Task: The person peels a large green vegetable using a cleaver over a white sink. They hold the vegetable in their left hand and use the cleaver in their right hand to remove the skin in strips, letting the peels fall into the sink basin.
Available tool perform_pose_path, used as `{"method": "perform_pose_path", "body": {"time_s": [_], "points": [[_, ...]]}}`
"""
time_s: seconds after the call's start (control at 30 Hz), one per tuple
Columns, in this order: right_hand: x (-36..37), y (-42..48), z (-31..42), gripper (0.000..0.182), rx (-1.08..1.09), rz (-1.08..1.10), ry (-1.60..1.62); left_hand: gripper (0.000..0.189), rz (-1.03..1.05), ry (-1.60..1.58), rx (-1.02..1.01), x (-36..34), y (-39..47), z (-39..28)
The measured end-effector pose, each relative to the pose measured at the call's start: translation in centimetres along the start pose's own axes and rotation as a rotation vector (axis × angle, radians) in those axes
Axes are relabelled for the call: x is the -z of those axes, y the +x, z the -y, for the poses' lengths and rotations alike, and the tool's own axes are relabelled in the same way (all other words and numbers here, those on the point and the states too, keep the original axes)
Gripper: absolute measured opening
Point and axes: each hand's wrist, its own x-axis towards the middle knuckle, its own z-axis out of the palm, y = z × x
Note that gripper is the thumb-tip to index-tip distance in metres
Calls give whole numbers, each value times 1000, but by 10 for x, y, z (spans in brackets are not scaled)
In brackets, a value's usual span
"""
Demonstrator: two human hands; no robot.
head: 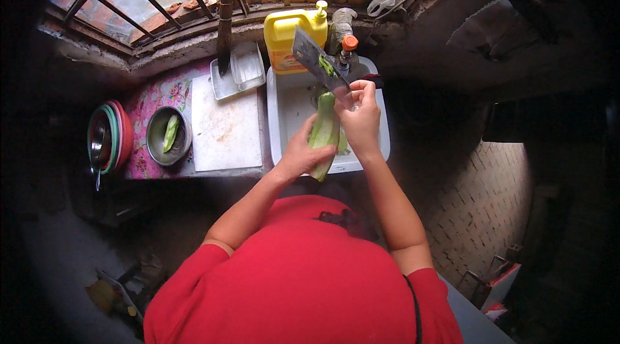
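Observation:
My left hand [302,152] grips a long pale-green gourd [323,126], its top end pointing away from me over the sink. The gourd's surface looks partly peeled. In my right hand [361,116] is a cleaver [312,55], its broad dark blade slanting up and left beyond the gourd's top end. Green peel strips [327,66] cling to the blade. The cleaver's handle is mostly hidden by my fingers. Below both hands lies a white sink [290,116], with pale-green peel [343,144] in it beside the gourd.
Left of the sink lies a white cutting board [227,135], with clear plastic trays [247,65] at its far end. A metal bowl [157,152] holds another light-green gourd [170,133]. Nested colored basins [125,133] stand farther left. A yellow jug [281,29] and an orange-handled tap [349,42] stand behind.

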Motion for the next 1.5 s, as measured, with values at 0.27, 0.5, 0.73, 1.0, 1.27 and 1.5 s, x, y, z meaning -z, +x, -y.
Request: {"method": "perform_pose_path", "body": {"time_s": [0.27, 0.5, 0.73, 1.0, 1.27, 1.5], "points": [[18, 12, -6, 28, -1, -60, 364, 57, -31, -504, 169, 13, 4, -1], [-2, 12, -7, 39, -265, 38, 558, 75, -1, -187, 22, 11, -1, -5], [7, 7, 10, 24, -400, 26, 706, 59, 67, -520, 185, 18, -1, -5], [24, 6, 16, 34, -301, -43, 660, 61, 282, -675, 281, 21, -1, -7], [47, 16, 17, 35, -273, -28, 630, 67, 428, -691, 336, 31, -11, -3], [38, 1, 20, 42, -288, 149, 437, 74, 371, -610, 270, 35, -17, -11]]}}
